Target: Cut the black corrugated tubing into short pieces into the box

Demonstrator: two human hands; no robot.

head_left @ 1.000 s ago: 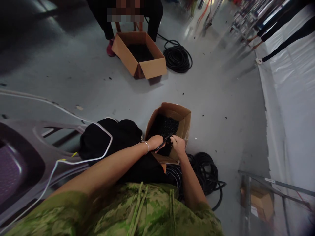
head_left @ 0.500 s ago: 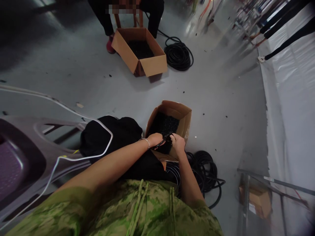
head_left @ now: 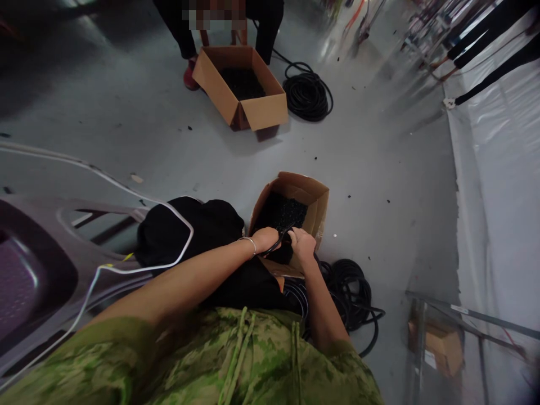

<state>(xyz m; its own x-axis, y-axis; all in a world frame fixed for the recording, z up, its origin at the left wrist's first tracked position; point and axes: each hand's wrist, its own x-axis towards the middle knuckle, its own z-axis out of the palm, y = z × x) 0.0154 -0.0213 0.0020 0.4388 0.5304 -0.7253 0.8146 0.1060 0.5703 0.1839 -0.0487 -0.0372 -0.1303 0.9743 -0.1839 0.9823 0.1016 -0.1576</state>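
Both hands are close together over the near rim of an open cardboard box [head_left: 317, 211]. Small black pieces [head_left: 291, 212] fill much of its bottom. My left hand [head_left: 266, 240], with a bracelet at the wrist, is closed around what look like dark-handled scissors [head_left: 276, 245]. Their tips point toward the other hand. My right hand [head_left: 302, 243] is closed in a pinch just beside the tips. What lies between its fingers is too small and dark to make out. A coil of black hose [head_left: 348, 287] lies on the floor beside my right forearm.
Across from me a seated person has a larger cardboard box [head_left: 265, 112] with black pieces. Another black hose coil [head_left: 309, 95] lies beside it. A purple-grey plastic chair [head_left: 37, 270] and white cable [head_left: 139, 271] are on my left. A metal frame [head_left: 476, 315] stands at right.
My right hand has shifted very slightly toward the left hand. The scissors and both hands otherwise keep nearly the same place over the box.
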